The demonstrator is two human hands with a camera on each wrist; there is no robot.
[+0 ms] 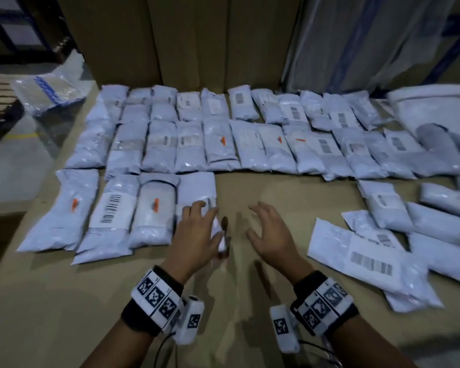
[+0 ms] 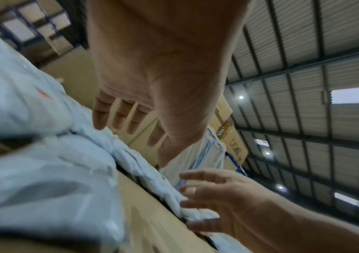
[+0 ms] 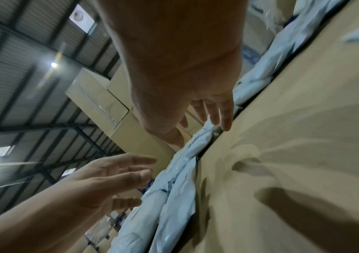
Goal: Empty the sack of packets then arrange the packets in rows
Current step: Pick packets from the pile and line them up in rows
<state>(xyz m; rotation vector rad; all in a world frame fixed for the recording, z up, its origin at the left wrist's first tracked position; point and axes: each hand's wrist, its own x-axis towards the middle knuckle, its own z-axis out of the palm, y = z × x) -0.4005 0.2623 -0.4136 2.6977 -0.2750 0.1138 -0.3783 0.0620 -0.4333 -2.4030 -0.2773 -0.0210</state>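
Pale blue-white packets (image 1: 218, 144) lie in two long rows across the cardboard surface (image 1: 276, 187). A third, front row of several packets starts at the left (image 1: 112, 213). My left hand (image 1: 207, 224) hovers with spread fingers over the near end of that row's last packet (image 1: 197, 187); the left wrist view shows its fingers (image 2: 120, 116) straight and holding nothing. Beside it, my right hand (image 1: 260, 224) is spread open above bare cardboard, empty, as the right wrist view (image 3: 215, 118) confirms. Loose packets (image 1: 369, 258) lie unsorted at the right. The white sack (image 1: 436, 104) lies at the far right.
A clear plastic bag (image 1: 51, 88) sits off the far left corner. Tall cardboard boxes (image 1: 191, 43) and plastic-wrapped goods (image 1: 369, 41) stand behind the rows. The cardboard's left edge (image 1: 32, 208) drops to the floor. Bare cardboard stretches to the right of the front row.
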